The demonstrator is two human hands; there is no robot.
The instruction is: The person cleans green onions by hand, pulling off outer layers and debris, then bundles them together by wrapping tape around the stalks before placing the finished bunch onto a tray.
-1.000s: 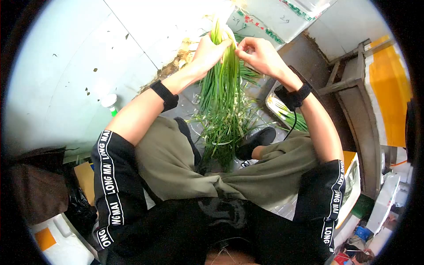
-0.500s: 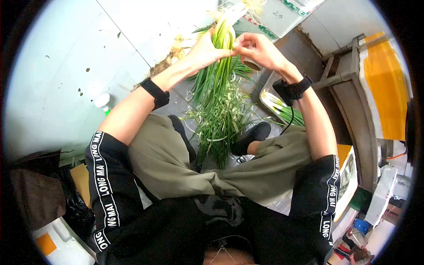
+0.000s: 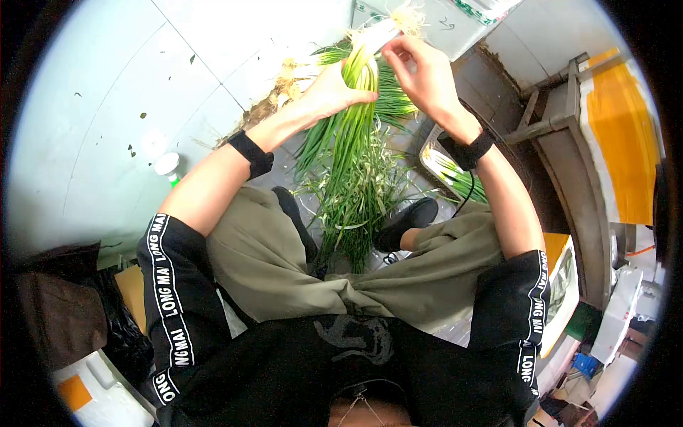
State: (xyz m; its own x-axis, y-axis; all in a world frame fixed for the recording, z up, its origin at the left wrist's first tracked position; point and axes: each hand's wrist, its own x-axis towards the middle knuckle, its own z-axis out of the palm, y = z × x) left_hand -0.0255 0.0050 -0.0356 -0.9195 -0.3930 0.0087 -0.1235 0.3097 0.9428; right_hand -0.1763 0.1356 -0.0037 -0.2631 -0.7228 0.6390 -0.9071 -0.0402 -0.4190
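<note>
A bunch of green onions [image 3: 361,67] is gripped in my left hand [image 3: 333,92], its white roots at the top and its leaves hanging down. My right hand [image 3: 425,77] is just right of the bunch near the root end, fingers curled together and apart from the stems. Something greyish shows between its thumb and fingers, too hidden to make out. Loose green leaves [image 3: 352,213] lie in a heap on the floor between my feet. More onions [image 3: 398,96] lie behind the bunch.
A basket [image 3: 429,165] with onions stands right of the heap. White boxes [image 3: 434,25] are at the top, beside a pale wall [image 3: 107,92]. A metal-framed table [image 3: 562,142] is on the right. A white and green object [image 3: 167,165] is at the left.
My right hand has moved up and away from the bunch. The brown roll seen under it before is no longer visible. My left hand still holds the onions.
</note>
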